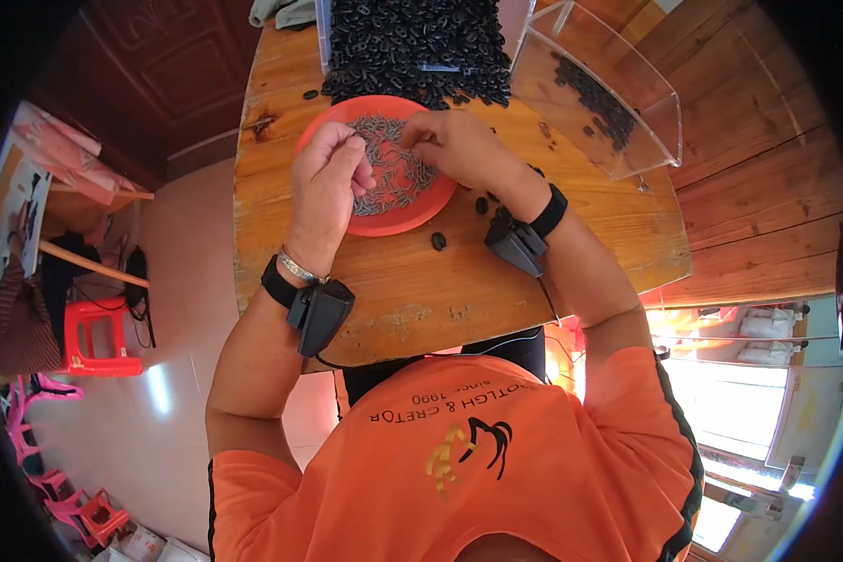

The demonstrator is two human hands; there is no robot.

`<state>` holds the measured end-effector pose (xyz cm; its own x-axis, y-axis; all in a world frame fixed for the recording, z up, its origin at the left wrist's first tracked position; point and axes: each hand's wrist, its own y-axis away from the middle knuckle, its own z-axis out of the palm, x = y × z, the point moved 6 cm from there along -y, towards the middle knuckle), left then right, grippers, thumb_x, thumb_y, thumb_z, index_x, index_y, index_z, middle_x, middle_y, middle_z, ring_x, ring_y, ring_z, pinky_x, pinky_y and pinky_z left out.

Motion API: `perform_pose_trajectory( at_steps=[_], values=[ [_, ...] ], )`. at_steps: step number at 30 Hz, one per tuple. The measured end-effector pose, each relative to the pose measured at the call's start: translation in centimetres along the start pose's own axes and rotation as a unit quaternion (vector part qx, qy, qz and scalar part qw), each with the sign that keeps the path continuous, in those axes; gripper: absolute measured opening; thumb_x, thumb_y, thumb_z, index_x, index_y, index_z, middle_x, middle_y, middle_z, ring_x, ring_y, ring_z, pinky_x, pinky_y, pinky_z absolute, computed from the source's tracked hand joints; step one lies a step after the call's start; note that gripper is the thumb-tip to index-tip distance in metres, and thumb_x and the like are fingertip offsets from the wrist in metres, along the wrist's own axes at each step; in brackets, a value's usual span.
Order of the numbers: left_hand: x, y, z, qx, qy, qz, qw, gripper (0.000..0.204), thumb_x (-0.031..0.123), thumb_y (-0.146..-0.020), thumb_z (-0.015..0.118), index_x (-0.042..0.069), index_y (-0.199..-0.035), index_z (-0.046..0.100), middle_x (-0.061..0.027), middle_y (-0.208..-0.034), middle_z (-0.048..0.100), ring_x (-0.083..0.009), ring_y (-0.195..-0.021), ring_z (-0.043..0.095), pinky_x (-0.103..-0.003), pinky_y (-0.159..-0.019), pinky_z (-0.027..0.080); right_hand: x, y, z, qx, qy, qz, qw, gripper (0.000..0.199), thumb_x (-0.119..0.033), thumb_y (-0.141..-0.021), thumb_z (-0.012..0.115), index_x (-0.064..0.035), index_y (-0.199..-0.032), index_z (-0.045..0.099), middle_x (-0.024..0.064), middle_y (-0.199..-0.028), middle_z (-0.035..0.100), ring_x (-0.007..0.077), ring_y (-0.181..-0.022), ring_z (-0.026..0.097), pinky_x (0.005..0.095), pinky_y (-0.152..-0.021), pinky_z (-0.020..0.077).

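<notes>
A round red plate [433,199] on the wooden table holds many small grey screw-like metal pieces [393,187]. Over the plate's left side is my left hand [326,178], its fingers curled in and the thumb pressed against them. Whatever it holds is hidden or too small to name. My right hand [464,150] reaches over the plate's right side with thumb and fingertips drawn together just above the metal pieces. Nothing I can name shows between them. A loose black oval part [438,242] lies on the wood near the plate's lower right rim, with a few more beside my right wrist.
Behind the plate, a heap of black oval parts [417,47] spills from a tipped clear bin. A clear plastic box [618,94] with similar parts stands at the right of the table [421,318]. Dark devices [323,314] are strapped to both wrists, with cables. A red stool [103,337] stands left.
</notes>
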<state>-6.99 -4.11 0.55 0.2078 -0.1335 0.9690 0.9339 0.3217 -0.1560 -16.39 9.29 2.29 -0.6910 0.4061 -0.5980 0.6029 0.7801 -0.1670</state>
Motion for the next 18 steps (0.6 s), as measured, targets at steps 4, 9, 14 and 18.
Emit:
perform_pose_trajectory(
  at_steps=[4,9,14,18],
  values=[
    [-0.5,0.1,0.2,-0.013,-0.031,-0.028,0.999,0.015,0.016,-0.092,0.048,0.003,-0.090,0.055,-0.0011,-0.066,0.055,-0.0076,-0.057,0.052,-0.020,-0.051,0.041,1.7,-0.3,0.6,-0.022,-0.302,0.014,0.953,0.014,-0.004,-0.083,0.064,-0.0028,-0.096,0.063,0.0025,-0.086,0.064,0.0103,-0.080,0.061,0.0235,-0.074,0.0485],
    [-0.8,0.5,1.3,-0.064,-0.071,-0.052,0.994,0.013,0.014,-0.091,0.048,0.003,-0.089,0.054,-0.0015,-0.066,0.055,-0.0080,-0.057,0.052,-0.021,-0.051,0.042,0.5,0.7,0.1,-0.015,-0.438,0.005,0.899,0.014,0.000,-0.083,0.062,-0.0019,-0.096,0.063,0.0013,-0.091,0.063,0.0079,-0.082,0.058,0.0229,-0.075,0.0491],
    [-0.5,0.8,1.8,-0.088,-0.094,-0.037,0.991,0.011,0.012,-0.090,0.047,0.003,-0.087,0.052,-0.0016,-0.066,0.054,-0.0079,-0.058,0.051,-0.022,-0.053,0.042,-0.5,1.3,-0.2,-0.010,-0.403,-0.014,0.915,0.013,-0.002,-0.086,0.062,-0.0026,-0.100,0.061,-0.0004,-0.091,0.061,0.0064,-0.086,0.057,0.0215,-0.078,0.0471],
    [-0.4,0.9,2.1,-0.094,-0.124,-0.025,0.987,0.010,0.011,-0.090,0.047,0.002,-0.087,0.052,-0.0023,-0.065,0.054,-0.0091,-0.058,0.051,-0.023,-0.053,0.043,-1.1,2.0,-0.9,0.000,-0.358,-0.014,0.934,0.014,-0.002,-0.087,0.061,-0.0016,-0.101,0.061,-0.0002,-0.091,0.062,0.0061,-0.086,0.056,0.0222,-0.079,0.0472]
  ],
)
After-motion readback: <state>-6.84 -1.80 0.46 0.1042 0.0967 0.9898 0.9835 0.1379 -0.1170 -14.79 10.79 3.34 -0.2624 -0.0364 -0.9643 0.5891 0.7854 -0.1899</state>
